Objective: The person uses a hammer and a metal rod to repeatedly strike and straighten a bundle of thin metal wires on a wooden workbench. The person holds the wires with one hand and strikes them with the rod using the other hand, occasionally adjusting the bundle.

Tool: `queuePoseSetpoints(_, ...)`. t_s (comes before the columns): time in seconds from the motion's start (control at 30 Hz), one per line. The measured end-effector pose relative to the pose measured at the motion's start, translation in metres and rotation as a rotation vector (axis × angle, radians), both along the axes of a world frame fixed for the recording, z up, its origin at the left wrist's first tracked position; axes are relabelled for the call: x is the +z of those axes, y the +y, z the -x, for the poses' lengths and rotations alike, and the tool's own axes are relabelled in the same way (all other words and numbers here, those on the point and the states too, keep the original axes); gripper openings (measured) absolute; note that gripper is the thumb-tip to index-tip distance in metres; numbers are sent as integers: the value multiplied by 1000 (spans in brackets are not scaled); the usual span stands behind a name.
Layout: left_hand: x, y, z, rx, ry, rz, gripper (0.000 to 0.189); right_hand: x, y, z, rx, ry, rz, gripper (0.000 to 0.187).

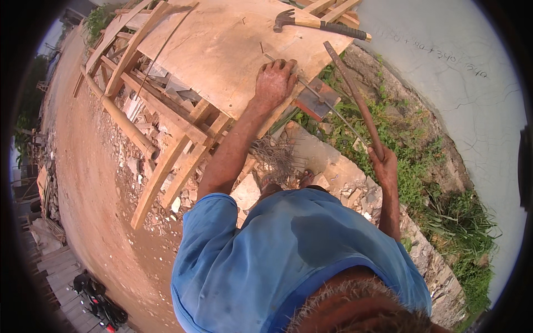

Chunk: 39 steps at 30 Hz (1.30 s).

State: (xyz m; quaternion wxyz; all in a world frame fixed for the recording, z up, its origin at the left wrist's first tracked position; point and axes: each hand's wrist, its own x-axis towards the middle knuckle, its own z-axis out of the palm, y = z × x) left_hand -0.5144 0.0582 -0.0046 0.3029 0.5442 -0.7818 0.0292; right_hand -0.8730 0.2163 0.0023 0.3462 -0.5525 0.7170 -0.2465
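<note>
My left hand (pixel 276 81) rests on a plywood board (pixel 208 54), its fingers curled over a thin metal rod (pixel 336 113). The rod's far tip shows just beyond the fingers, beside an upright nail (pixel 261 47). From there it slants across a metal-faced block (pixel 318 100) at the board's edge and ends at my right hand (pixel 384 163). That hand is closed around the lower end of a rusty metal bar or pipe (pixel 354 91), which points up and away. Whether it also grips the rod is hard to tell. A claw hammer (pixel 320 27) lies on the board's far right.
Lumber framing (pixel 162 104) and a bamboo pole (pixel 120 114) stand at the left. Tangled wire pieces (pixel 277 156) lie below the board amid rubble. Weeds (pixel 399 154) line a plastered wall (pixel 470 100) at right. A motorcycle (pixel 100 301) stands across the dirt road (pixel 87 166).
</note>
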Motion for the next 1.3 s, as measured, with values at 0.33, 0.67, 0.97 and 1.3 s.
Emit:
queuePoseSetpoints(0.33,-6,-10,-1,26,71,-27,44,8,-2,-13,-34,-81,-100,31)
queuePoseSetpoints(0.67,-7,-47,-14,-163,-39,-50,31,8,29,-26,-137,-215,-15,30)
queuePoseSetpoints(0.97,-11,-39,-9,-123,-58,-73,28,49,15,86,114,628,-8,41)
queuePoseSetpoints(1.3,1,-30,-4,-110,83,-122,20,54,-103,150,622,575,-77,37)
